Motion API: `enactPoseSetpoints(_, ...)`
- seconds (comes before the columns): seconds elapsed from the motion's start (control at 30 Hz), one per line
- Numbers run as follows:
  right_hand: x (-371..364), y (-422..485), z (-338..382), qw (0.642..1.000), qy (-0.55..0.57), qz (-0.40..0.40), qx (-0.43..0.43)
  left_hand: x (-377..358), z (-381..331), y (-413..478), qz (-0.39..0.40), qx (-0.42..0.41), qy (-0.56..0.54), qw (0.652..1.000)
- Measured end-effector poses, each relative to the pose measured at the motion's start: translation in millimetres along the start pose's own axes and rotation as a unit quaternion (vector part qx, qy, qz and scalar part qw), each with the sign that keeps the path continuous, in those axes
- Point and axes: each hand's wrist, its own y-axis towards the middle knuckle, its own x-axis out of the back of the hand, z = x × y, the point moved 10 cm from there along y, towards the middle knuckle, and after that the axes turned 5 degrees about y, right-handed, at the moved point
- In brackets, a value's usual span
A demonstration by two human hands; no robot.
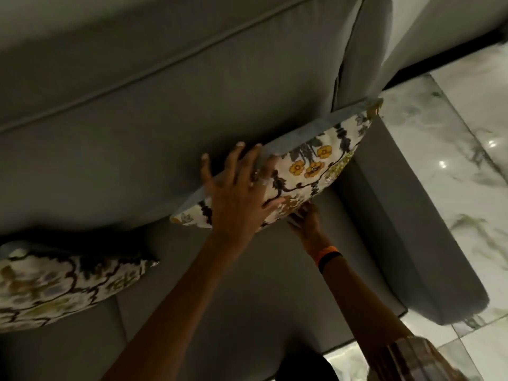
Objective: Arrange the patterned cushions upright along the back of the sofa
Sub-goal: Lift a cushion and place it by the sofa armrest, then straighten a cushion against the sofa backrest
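Observation:
A floral patterned cushion with yellow flowers stands on edge against the grey sofa backrest, near the sofa's right arm. My left hand lies spread over its top edge and front face, fingers curled over the blue-grey back side. My right hand grips the cushion's lower edge from beneath, fingers partly hidden under it. A second patterned cushion leans against the backrest at the far left, apart from both hands.
The sofa's right armrest runs down the right of the seat. Glossy white marble floor lies beyond it. An orange and black band sits on my right wrist.

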Motion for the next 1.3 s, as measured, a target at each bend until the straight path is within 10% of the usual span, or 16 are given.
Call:
enactPoseSetpoints(0.23,7.6,-12.0,158.1,0.901,-0.269,0.057,0.334,8.4,79.6,-90.7,-0.065,0.305,-0.178,0.933)
enactPoseSetpoints(0.37,-34.3,-29.0,185.3,0.844,-0.41,0.168,0.301,-34.7,70.3,-100.9,-0.03,0.396,-0.529,0.75)
enactPoseSetpoints(0.67,-4.6,-57.4,186.2,0.868,-0.399,0.055,0.292,-86.7,68.8,-87.8,0.078,0.402,-0.603,0.684)
enactPoseSetpoints(0.93,5.9,-102.6,67.6,0.888,-0.357,-0.096,0.274,-80.8,92.3,-133.7,0.084,0.339,-0.568,0.745)
enactPoseSetpoints(1.03,-15.7,-123.7,-31.8,0.835,-0.481,-0.105,0.245,-92.3,116.8,-210.2,0.178,0.366,-0.502,0.763)
enactPoseSetpoints(1.17,-102.1,-181.5,-180.7,0.749,-0.601,-0.071,0.272,-68.9,196.3,-326.4,0.207,0.239,-0.317,0.894)
enactPoseSetpoints(1.3,-219.2,-245.0,-330.0,0.674,-0.658,-0.037,0.335,-40.1,330.3,-459.5,0.185,0.199,-0.196,0.942)
